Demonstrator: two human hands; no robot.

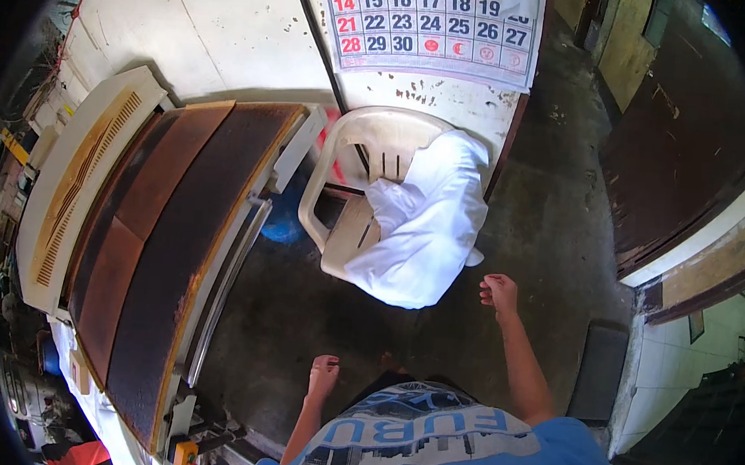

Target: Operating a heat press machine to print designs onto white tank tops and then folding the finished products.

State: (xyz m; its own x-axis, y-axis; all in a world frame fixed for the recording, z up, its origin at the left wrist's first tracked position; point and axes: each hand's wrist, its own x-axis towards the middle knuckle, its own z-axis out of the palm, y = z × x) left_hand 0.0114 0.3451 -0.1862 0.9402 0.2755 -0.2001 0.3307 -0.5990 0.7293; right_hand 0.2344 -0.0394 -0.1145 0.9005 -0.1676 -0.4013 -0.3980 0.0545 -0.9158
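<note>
A white cloth (429, 228) lies bunched over the seat and right arm of a beige plastic chair (320, 173) in front of me. To the right of the cloth, and apart from it, my right hand (498, 293) is raised with its fingers curled in and nothing visible in them. My left hand (324, 374) hangs lower, near my body, also with bent fingers and no object showing. Neither hand touches the chair or the cloth.
A large machine with a dark, brown-patched curved surface (179, 158) takes up the left side. Something blue (283, 218) sits on the floor between it and the chair. A calendar (430, 29) hangs behind the chair. At the right are a dark door (691, 125) and a grey block-like object (600, 374).
</note>
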